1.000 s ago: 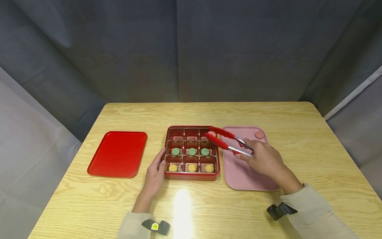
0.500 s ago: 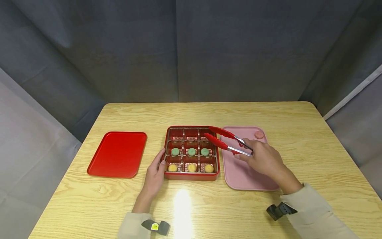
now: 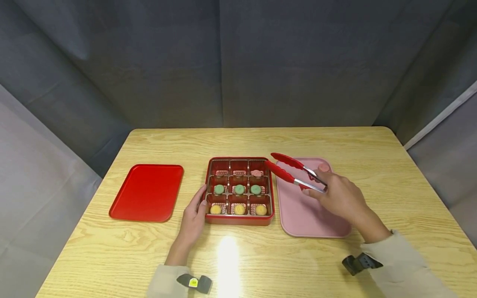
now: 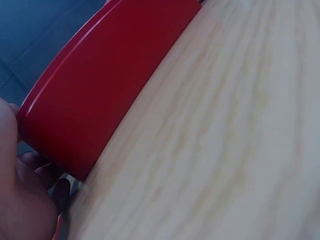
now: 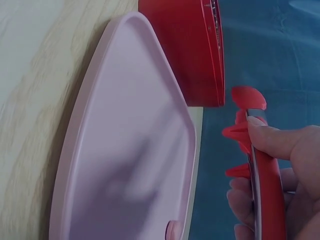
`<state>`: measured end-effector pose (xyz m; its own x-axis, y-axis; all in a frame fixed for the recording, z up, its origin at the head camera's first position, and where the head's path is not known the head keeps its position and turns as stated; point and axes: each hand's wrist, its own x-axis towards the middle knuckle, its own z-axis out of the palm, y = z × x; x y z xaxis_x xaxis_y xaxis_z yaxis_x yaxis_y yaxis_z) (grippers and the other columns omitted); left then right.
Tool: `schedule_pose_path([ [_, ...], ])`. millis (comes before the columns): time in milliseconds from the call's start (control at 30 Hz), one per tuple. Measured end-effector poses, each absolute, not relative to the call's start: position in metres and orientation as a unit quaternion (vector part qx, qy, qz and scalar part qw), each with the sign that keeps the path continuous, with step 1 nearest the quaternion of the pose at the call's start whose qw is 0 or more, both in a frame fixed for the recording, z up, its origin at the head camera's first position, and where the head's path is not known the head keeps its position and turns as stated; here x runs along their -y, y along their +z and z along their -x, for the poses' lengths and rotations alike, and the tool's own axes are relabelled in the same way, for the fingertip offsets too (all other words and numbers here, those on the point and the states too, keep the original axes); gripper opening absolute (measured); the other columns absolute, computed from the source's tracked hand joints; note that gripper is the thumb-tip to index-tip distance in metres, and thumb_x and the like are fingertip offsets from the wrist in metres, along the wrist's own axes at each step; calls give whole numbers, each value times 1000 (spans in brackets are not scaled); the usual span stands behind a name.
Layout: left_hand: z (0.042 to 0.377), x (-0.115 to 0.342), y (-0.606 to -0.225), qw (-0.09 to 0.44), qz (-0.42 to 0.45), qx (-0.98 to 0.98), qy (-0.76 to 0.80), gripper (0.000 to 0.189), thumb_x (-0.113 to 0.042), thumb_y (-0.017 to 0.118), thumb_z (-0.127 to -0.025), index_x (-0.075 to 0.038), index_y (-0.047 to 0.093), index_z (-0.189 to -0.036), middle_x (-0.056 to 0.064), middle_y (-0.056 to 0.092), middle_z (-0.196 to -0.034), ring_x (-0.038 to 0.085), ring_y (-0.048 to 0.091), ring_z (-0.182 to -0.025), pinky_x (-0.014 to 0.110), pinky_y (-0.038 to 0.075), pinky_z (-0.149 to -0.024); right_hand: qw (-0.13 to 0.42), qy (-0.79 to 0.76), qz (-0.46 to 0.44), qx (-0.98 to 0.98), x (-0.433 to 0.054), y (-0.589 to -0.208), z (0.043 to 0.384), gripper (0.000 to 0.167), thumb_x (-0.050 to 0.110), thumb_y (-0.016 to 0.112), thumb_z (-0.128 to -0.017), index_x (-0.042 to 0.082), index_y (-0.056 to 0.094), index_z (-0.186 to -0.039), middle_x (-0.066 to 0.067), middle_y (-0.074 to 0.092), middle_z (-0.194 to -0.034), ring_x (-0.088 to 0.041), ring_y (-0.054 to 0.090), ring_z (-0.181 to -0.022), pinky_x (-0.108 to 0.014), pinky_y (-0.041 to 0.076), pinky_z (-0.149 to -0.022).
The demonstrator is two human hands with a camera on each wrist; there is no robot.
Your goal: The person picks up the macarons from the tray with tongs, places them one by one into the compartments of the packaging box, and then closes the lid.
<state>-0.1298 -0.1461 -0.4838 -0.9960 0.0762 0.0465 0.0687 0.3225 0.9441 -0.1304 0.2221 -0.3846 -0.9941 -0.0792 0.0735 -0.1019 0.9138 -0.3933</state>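
In the head view, my left hand (image 3: 192, 219) holds the left side of a red box (image 3: 238, 221), thumb at the rim and fingers along its wall. The box has a tray of nine compartments: yellow macarons (image 3: 239, 209) in the front row, green macarons (image 3: 239, 189) in the middle row, and one pink macaron (image 3: 256, 173) in the back right compartment. My right hand (image 3: 340, 196) grips red-tipped tongs (image 3: 285, 174), spread with nothing between the tips, just right of the box. Another pink macaron (image 3: 324, 167) lies on a pink tray (image 3: 309, 219), partly behind my right hand.
A red lid or flat tray (image 3: 147, 192) lies on the left of the wooden table (image 3: 179, 145). The pink tray stands close to the box's right side. Dark curtains (image 3: 223, 62) hang behind the table.
The tongs have let go of the pink macaron, which now lies in the back right compartment. My right hand and the tongs have shifted right, off the box. My left hand stays put.
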Motion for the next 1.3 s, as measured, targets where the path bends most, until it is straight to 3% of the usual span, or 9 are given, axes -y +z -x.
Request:
schedule_pose_path([
  [133, 130, 146, -484, 7, -40, -812, 582, 46, -15, 38, -102, -27, 34, -147, 7, 37, -148, 22, 50, -122, 38, 45, -94, 26, 201, -41, 978, -229, -383, 128, 73, 42, 77, -75, 2, 54, -131, -4, 48, -64, -19, 44, -59, -29, 31, -48],
  [267, 129, 146, -478, 18, -36, -812, 583, 47, -14, 38, -102, -25, 33, -147, 8, 36, -148, 24, 50, -121, 39, 44, -94, 22, 197, -28, 980, -237, -383, 125, 80, 44, 77, -74, 0, 50, -135, -4, 48, -64, -20, 44, -58, -29, 30, -47],
  [767, 130, 147, -484, 9, -39, -810, 586, 46, -14, 38, -102, -27, 34, -146, 8, 37, -148, 23, 45, -127, 42, 41, -100, -12, 176, 1, 984, -270, -383, 121, 78, 52, 73, -75, 1, 53, -130, -8, 55, -73, -23, 47, -64, -30, 30, -45],
  [1067, 130, 147, -481, 24, -35, -809, 587, 46, -16, 36, -103, -24, 31, -148, 7, 34, -150, 22, 45, -126, 39, 41, -99, -45, 162, 15, 986, -286, -384, 118, 58, 46, 72, -78, 6, 56, -117, -6, 50, -71, -23, 46, -63, -32, 29, -46],
  [1300, 120, 141, -451, 31, -39, -813, 581, 47, -8, 34, -101, -9, 30, -148, 16, 34, -149, 28, 45, -126, 39, 43, -98, -63, 149, 33, 986, -296, -384, 120, 81, 60, 66, -76, -1, 51, -127, -10, 53, -76, -26, 48, -65, -32, 30, -45],
])
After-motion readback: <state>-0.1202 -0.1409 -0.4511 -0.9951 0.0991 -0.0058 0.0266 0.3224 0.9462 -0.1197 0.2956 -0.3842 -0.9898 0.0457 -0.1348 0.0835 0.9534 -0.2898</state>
